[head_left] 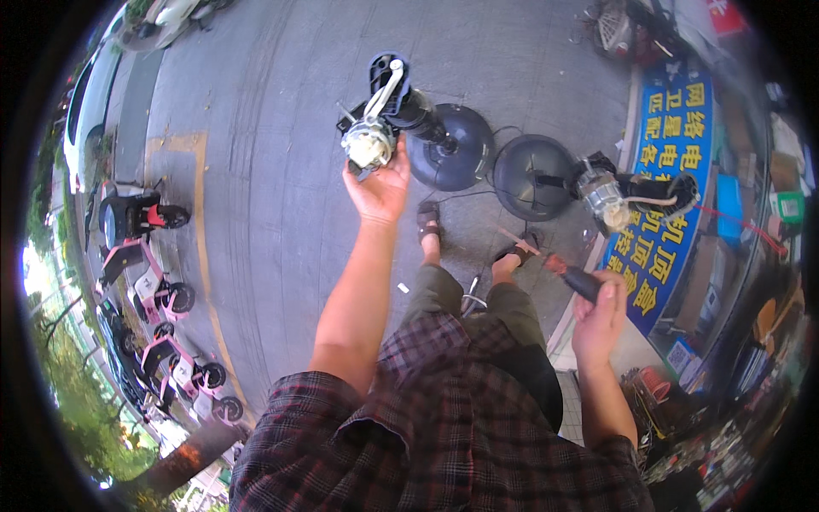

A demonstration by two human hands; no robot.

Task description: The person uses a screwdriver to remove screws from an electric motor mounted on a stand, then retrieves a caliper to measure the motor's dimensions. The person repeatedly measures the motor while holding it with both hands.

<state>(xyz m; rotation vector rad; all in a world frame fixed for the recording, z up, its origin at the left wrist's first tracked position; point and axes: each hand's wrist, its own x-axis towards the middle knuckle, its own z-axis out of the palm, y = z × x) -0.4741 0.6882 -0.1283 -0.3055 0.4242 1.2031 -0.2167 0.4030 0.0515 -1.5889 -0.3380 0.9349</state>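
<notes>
Far to the left of the round black left base (467, 164), pink scooters (147, 277) stand in a row. Just left of the left base is a whitish motor (368, 147), up on that base's black pole (421, 118). The left hand (380, 183) holds this motor with its thumb and fingers. Just right of the left base sits the right base (531, 198). Right of the left base and nearer the person, the right hand (599, 326) grips a tool (583, 282) with a dark handle. Farther right of the left base is a blue sign (664, 264).
</notes>
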